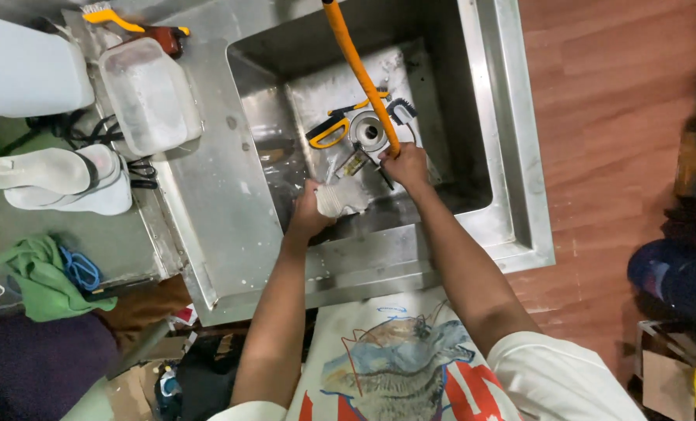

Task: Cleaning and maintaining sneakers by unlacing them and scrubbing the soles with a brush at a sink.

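Note:
A deep steel sink (pixel 494 156) fills the middle of the head view. My right hand (pixel 405 165) grips the lower end of an orange flexible hose (pixel 353 58) that runs up out of frame. My left hand (pixel 312 212) holds a pale crumpled cloth (pixel 341 197) just above the sink floor. Near the round drain (pixel 369 130) lie a yellow-handled tool (pixel 328 132), a dark brush (pixel 401 111) and some small utensils (pixel 353 164).
A clear plastic container (pixel 149 95) sits on the steel drainboard (pixel 219 203) left of the basin, with a yellow-handled brush (pixel 114 15) behind it. White sandals (pixel 59 178), a green cloth (pixel 40 277) and clutter lie further left. Wooden flooring (pixel 613 140) lies right.

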